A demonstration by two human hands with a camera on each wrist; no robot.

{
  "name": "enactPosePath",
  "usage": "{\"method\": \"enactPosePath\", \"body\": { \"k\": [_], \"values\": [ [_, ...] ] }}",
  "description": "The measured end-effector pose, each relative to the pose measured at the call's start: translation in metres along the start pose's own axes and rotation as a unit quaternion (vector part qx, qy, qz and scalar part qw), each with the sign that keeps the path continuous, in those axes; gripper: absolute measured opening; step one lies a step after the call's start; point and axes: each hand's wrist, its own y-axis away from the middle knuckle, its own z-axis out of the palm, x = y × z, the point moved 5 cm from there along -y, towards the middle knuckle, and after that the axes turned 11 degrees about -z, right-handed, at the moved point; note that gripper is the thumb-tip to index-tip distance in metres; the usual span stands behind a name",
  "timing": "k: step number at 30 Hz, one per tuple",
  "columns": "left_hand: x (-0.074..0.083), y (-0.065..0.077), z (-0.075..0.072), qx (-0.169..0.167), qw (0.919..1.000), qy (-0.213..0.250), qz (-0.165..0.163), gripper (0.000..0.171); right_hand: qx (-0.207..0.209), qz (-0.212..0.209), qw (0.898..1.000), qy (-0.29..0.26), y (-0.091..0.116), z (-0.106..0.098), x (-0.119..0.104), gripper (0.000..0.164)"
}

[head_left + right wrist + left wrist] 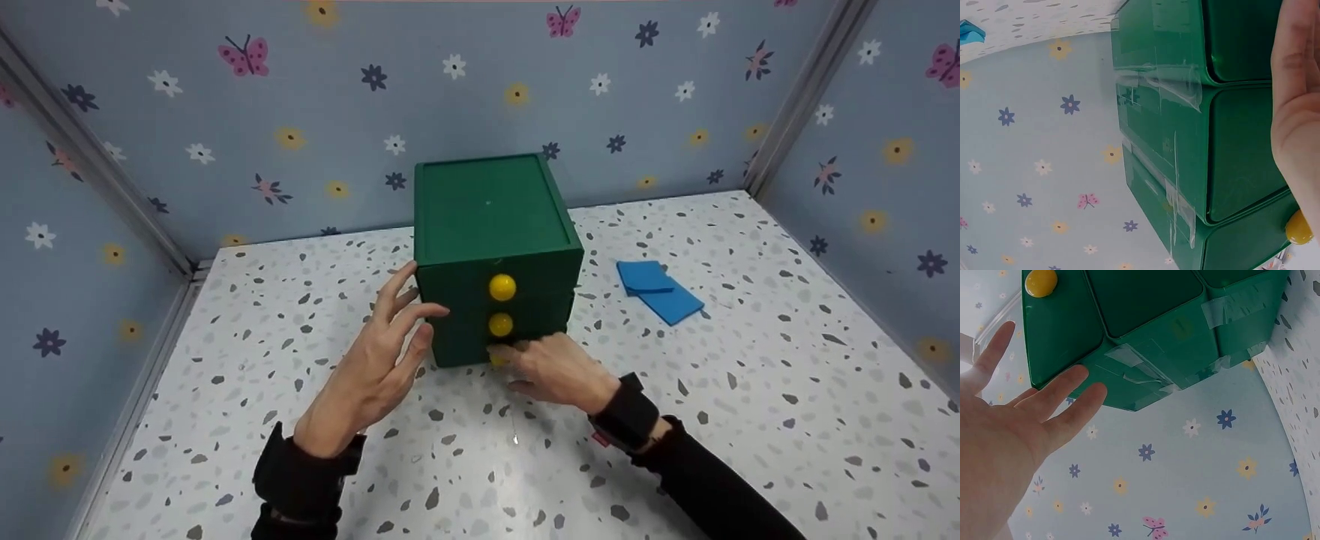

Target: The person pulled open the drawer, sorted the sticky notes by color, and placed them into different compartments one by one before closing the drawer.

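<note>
A green three-drawer box [487,210] stands on the speckled tabletop, a round yellow knob on each drawer front. Its drawer fronts look flush with the casing. With curled fingers, my right hand [559,369] pinches the bottom knob [499,358], which it partly covers. The top knob [502,287] and middle knob [500,325] are in plain sight. My left hand [379,360] steadies the box's left front edge with spread, relaxed fingers. In the left wrist view, those fingertips [1075,374] lie against the green side. The right fingertips are out of frame in the right wrist view.
A folded blue piece [667,294], perhaps cloth or felt, lies to the right of the box. Clear tape [1185,90] joins the stacked units along their sides. Flower-patterned wall panels [300,112] enclose the table [750,420] at the back and both sides.
</note>
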Motion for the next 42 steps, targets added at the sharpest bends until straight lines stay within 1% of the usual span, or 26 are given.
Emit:
{"method": "enactPosePath", "body": {
  "k": [1, 9, 15, 19, 23, 29, 37, 42],
  "values": [
    [0.0, 0.0, 0.0, 0.0, 1.0, -0.001, 0.001, 0.025, -0.001, 0.001, 1.0, -0.002, 0.0, 0.0, 0.0, 0.041],
    [0.0, 0.001, -0.001, -0.001, 1.0, -0.001, 0.001, 0.026, 0.001, -0.014, 1.0, -0.014, 0.0, -0.001, -0.003, 0.035],
    [0.0, 0.0, 0.0, -0.002, 1.0, 0.001, 0.002, 0.026, 0.003, -0.021, 0.999, -0.027, 0.0, -0.005, -0.004, 0.024],
    [0.0, 0.001, 0.0, 0.002, 1.0, 0.004, 0.005, 0.025, 0.0, -0.02, 0.999, -0.03, 0.001, -0.007, -0.005, 0.02],
    [-0.001, 0.001, 0.0, 0.003, 1.0, 0.004, 0.003, 0.024, 0.001, -0.02, 1.0, -0.024, 0.001, -0.009, -0.007, 0.019],
    [-0.001, 0.001, 0.0, -0.002, 1.0, 0.005, -0.005, 0.024, -0.004, -0.024, 0.999, -0.033, 0.001, -0.011, -0.011, 0.011],
    [-0.001, 0.0, 0.0, -0.005, 0.9999, 0.007, -0.007, 0.026, -0.025, -0.022, 0.999, -0.037, 0.0, -0.015, -0.018, 0.013],
    [-0.001, 0.0, 0.0, -0.005, 0.9999, 0.009, -0.005, 0.026, -0.061, -0.017, 0.997, -0.038, 0.0, -0.018, -0.025, 0.012]
  ]
}}
